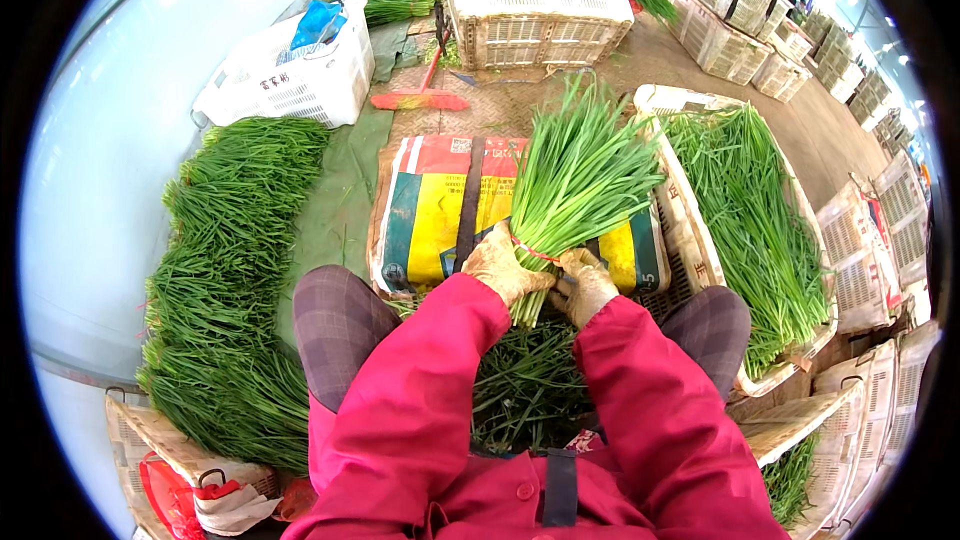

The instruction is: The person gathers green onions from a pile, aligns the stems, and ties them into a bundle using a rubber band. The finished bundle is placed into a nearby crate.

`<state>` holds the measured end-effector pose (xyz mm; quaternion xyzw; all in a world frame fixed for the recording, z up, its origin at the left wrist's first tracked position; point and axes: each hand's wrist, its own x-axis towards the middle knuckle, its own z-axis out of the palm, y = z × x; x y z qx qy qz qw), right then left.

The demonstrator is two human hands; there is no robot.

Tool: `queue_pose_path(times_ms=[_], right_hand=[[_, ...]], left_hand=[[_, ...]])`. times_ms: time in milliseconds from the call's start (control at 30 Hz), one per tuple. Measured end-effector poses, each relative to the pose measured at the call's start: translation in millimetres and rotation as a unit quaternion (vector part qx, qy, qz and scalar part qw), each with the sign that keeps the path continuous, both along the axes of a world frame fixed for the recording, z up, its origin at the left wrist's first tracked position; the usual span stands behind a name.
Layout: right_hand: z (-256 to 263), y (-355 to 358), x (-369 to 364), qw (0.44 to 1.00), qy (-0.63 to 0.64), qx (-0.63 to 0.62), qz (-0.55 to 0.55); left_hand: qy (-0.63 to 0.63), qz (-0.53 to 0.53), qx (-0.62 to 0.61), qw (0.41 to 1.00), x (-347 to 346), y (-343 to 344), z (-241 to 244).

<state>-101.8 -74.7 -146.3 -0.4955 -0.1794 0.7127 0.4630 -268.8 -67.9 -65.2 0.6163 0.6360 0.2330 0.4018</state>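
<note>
A bunch of garlic chives (574,172) lies slantwise over a printed sack-covered work surface (439,202), leaves pointing away from me and pale cut stems towards me. My left hand (504,266), in a stained glove, grips the stems from the left. Around the bunch, just beyond my fingers, runs a thin red tie (534,249). At its right end my right hand (583,286), also gloved, pinches the tie beside the stems. Something small and dark shows at the right fingers, too hidden to name.
Tied chive bunches form a long pile (232,277) on my left. At right, a plastic crate (806,240) holds loose chives. Ahead are a red broom (420,100), a white crate (285,86) and a large upturned-looking crate (536,7). Leaf scraps (529,382) lie between my knees.
</note>
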Motion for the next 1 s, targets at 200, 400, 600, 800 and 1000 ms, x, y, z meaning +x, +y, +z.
queue_pose_path(times_ms=[200, 400, 600, 800, 1000], right_hand=[[40, 24, 7, 0.939, 0.027, 0.340, -0.043], [41, 61, 21, 0.843, -0.326, 0.423, -0.058], [-13, 64, 0, 0.891, -0.331, 0.310, -0.026], [-52, 68, 18, 0.923, -0.253, 0.285, -0.051], [-97, 74, 21, 0.671, -0.656, 0.315, 0.139]], left_hand=[[-0.088, 0.030, 0.242, 0.966, 10, 9, 28], [-0.471, 0.000, 0.077, 0.879, 14, 34, 18], [-0.592, 0.015, -0.051, 0.804, -6, 31, -8], [-0.686, -0.003, -0.121, 0.718, -7, 51, -65], [-0.840, -0.041, -0.241, 0.484, -12, 74, -165]])
